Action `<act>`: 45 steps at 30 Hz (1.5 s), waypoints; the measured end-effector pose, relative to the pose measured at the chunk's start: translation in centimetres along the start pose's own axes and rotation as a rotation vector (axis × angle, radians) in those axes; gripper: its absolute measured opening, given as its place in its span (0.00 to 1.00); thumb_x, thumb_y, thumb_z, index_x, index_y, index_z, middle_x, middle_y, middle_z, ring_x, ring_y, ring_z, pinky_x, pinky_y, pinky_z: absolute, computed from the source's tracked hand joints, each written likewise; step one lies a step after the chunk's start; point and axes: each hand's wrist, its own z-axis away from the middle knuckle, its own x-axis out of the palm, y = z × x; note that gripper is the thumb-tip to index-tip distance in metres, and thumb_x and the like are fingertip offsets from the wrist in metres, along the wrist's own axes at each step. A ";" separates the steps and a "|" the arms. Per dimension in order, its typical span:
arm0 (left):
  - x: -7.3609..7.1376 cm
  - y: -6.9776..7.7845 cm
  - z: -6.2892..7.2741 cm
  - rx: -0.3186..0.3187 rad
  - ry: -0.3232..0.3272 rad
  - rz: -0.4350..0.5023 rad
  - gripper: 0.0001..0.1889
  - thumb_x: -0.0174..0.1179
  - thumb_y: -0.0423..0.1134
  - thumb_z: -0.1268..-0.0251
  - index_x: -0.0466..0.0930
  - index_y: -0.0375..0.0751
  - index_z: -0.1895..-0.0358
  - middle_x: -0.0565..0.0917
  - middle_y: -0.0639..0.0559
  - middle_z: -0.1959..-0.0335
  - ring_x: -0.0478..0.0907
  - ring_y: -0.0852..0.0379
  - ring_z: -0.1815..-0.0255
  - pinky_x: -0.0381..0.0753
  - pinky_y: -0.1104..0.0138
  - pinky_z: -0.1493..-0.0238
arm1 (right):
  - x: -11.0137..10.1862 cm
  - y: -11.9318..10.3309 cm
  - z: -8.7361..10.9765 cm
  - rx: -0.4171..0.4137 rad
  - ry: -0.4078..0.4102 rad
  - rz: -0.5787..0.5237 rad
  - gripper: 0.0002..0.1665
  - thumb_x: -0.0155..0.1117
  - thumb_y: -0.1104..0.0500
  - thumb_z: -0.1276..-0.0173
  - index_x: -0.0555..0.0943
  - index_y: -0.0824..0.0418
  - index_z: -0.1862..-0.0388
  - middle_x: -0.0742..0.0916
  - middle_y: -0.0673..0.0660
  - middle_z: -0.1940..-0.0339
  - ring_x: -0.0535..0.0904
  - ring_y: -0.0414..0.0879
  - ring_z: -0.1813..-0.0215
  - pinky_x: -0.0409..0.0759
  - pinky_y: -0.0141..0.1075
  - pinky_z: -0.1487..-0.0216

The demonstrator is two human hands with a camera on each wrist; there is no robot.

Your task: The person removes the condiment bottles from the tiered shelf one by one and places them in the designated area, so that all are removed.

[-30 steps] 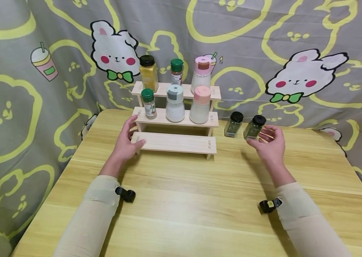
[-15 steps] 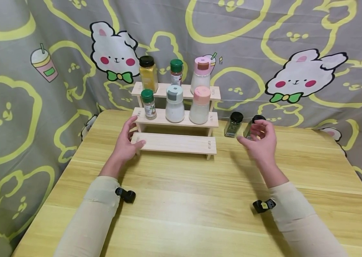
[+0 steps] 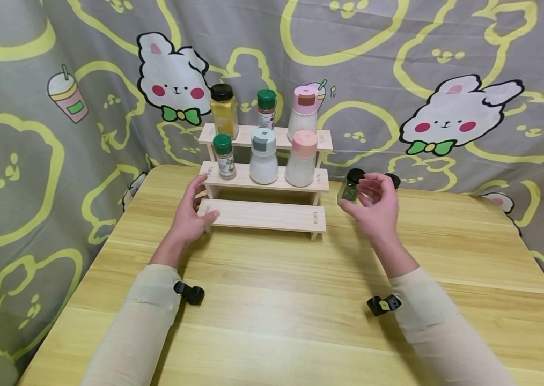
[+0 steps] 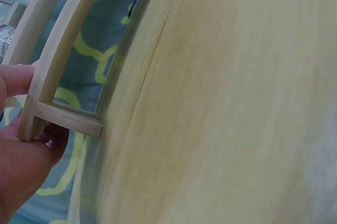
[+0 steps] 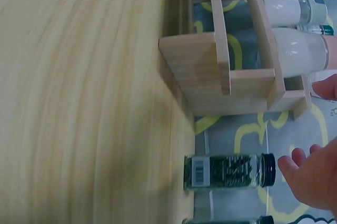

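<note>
Thumb and fingers of the left grip [image 3: 189,208] hold the left end of a pale, unvarnished three-step wooden stand [image 3: 262,215], the thumb resting on its lowest plank. The right grip [image 3: 375,206] holds nothing: its fingers curve loosely, thumb spread apart from them, just beside the black round lid of a squared clear-glass jar of dark green flakes [image 5: 226,171], which stands upright right of the stand. A second black-lidded jar [image 3: 392,180] stands farther right, mostly hidden behind the hand.

On the stand's middle step, left to right, are a slim green-capped shaker [image 3: 225,156], a flared glass bottle with a pale blue cap [image 3: 263,156] and a matching bottle with a peach cap [image 3: 301,159], both with white contents. The top step bears a squared jar of yellow powder [image 3: 224,117], a red-toned green-capped shaker [image 3: 265,111] and a pink-capped glass bottle [image 3: 303,113].

Everything rests on a smooth, faintly glossy desk [image 3: 262,300] with streaked honey-coloured grain. Soft, creased grey cloth [image 3: 373,59], printed with yellow outlines and white rabbits, hangs behind. Cream, close-fitting sleeves [image 3: 127,321] cover both forearms.
</note>
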 end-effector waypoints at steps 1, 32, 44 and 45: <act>0.0 0.2 0.1 0.000 -0.001 0.000 0.46 0.59 0.13 0.43 0.52 0.41 0.22 0.58 0.29 0.28 0.61 0.28 0.33 0.63 0.44 0.34 | 0.2 -0.1 0.0 -0.004 -0.004 -0.005 0.41 0.79 0.74 0.53 0.70 0.64 0.41 0.77 0.67 0.43 0.74 0.59 0.42 0.75 0.46 0.39; 0.0 0.2 0.0 -0.012 -0.003 0.008 0.46 0.59 0.13 0.43 0.53 0.42 0.22 0.59 0.32 0.28 0.63 0.32 0.33 0.63 0.45 0.34 | 6.4 -2.2 -1.8 -0.026 -0.086 -0.034 0.42 0.82 0.71 0.55 0.71 0.63 0.41 0.77 0.64 0.44 0.74 0.56 0.41 0.74 0.43 0.38; 0.0 0.3 0.0 -0.015 -0.003 0.008 0.46 0.59 0.13 0.43 0.53 0.42 0.22 0.59 0.31 0.28 0.62 0.31 0.32 0.62 0.45 0.33 | 8.1 -2.3 -2.5 -0.020 -0.094 0.000 0.43 0.82 0.69 0.55 0.71 0.62 0.40 0.78 0.60 0.45 0.76 0.50 0.43 0.75 0.43 0.39; 0.0 0.3 0.1 -0.017 -0.003 0.006 0.46 0.59 0.13 0.43 0.53 0.42 0.22 0.59 0.31 0.28 0.62 0.31 0.32 0.62 0.46 0.33 | 8.3 -2.2 -2.5 -0.016 -0.093 0.001 0.43 0.82 0.68 0.55 0.71 0.61 0.40 0.78 0.60 0.45 0.76 0.50 0.43 0.75 0.43 0.39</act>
